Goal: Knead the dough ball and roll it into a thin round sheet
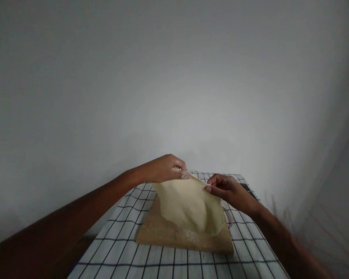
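A thin, pale sheet of dough (pixel 189 205) hangs from both hands above a wooden board (pixel 168 234). My left hand (pixel 170 168) pinches its upper edge near the middle, thumb in front and fingers behind, with a whitish dusting on the fingertips. Further right, my right hand (pixel 222 186) grips the same edge between thumb and fingers. The sheet slopes down toward the near side of the board and covers much of it. Soft folds show at its lower right. Whether the lower edge touches the board I cannot tell.
The board lies on a table with a white cloth (pixel 116 248) checked in dark lines. A dark object (pixel 247 189) sits behind my right wrist, partly hidden. Beyond the table rises a plain pale wall (pixel 192 77).
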`<state>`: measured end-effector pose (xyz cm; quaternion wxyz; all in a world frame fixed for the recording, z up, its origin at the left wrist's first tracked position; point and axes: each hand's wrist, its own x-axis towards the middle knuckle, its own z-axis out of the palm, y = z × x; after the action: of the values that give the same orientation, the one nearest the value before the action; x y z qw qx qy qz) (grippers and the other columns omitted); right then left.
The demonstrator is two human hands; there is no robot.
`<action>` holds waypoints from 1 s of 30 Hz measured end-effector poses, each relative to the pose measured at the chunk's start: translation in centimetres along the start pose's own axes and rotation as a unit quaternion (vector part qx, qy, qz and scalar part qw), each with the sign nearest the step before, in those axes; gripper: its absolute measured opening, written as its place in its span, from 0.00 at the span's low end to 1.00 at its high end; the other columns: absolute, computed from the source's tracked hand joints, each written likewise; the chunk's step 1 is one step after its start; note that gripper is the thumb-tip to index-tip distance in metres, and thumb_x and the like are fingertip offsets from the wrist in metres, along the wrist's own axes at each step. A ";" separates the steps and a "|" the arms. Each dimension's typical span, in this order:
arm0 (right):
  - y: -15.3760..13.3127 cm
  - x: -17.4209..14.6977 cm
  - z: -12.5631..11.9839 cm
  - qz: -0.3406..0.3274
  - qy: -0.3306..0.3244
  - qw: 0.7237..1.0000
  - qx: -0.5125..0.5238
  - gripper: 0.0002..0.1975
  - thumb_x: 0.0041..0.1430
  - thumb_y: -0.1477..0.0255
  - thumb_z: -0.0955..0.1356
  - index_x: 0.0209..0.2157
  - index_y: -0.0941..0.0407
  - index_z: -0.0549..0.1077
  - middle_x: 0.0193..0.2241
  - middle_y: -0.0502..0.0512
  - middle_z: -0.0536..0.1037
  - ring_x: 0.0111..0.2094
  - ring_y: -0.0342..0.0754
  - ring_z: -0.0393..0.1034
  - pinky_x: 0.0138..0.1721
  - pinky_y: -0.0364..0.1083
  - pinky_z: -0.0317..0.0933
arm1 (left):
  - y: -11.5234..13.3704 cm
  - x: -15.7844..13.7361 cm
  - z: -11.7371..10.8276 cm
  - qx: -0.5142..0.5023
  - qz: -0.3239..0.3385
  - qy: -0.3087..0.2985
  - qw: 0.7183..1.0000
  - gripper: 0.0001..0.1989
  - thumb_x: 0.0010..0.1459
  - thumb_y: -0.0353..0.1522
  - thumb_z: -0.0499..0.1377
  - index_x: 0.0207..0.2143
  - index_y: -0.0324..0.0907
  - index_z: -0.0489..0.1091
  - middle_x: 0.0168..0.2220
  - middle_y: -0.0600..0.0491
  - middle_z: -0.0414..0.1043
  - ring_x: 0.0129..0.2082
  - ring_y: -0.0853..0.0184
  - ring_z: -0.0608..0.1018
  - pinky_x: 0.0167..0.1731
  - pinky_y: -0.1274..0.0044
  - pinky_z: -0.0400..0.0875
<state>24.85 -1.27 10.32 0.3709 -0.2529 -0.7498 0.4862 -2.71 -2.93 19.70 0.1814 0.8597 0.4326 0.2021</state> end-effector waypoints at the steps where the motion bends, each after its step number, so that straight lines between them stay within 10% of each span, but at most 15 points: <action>1: 0.4 0.4 -0.3 0.004 -0.009 1.000 -0.011 0.16 0.59 0.58 0.73 0.35 0.57 0.72 0.26 0.46 0.70 0.28 0.40 0.63 0.28 0.41 0.56 | -0.8 0.2 0.3 -0.013 -0.004 0.000 1.000 0.17 0.58 0.46 0.59 0.35 0.42 0.80 0.29 0.54 0.77 0.27 0.67 0.75 0.25 0.79 0.60; 13: 1.9 3.5 -2.5 -0.091 0.052 0.943 -0.316 0.12 0.65 0.62 0.67 0.38 0.54 0.78 0.39 0.56 0.78 0.38 0.48 0.73 0.41 0.47 0.66 | -7.4 2.5 3.9 0.166 0.038 0.130 0.977 0.18 0.66 0.45 0.53 0.40 0.45 0.77 0.29 0.53 0.76 0.28 0.67 0.75 0.30 0.78 0.60; 21: 7.2 -5.4 2.0 -0.049 -0.105 0.940 -0.321 0.09 0.68 0.69 0.65 0.40 0.48 0.79 0.38 0.54 0.81 0.40 0.51 0.74 0.43 0.49 0.66 | -13.5 -7.6 13.1 0.156 0.175 -0.047 0.971 0.11 0.67 0.38 0.54 0.34 0.49 0.76 0.27 0.51 0.74 0.26 0.66 0.73 0.27 0.73 0.63; 30: 10.0 -0.9 0.3 -0.034 0.072 0.931 -0.357 0.13 0.69 0.69 0.63 0.51 0.50 0.74 0.54 0.58 0.73 0.53 0.53 0.70 0.54 0.53 0.64 | -9.1 -3.0 13.5 0.092 0.063 0.070 0.991 0.10 0.66 0.32 0.53 0.41 0.46 0.75 0.41 0.50 0.75 0.46 0.59 0.75 0.47 0.68 0.67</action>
<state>25.37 1.86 0.81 0.3253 -0.3775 -0.8533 0.1536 -3.66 -2.15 3.17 0.0578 0.8820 0.4063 0.2316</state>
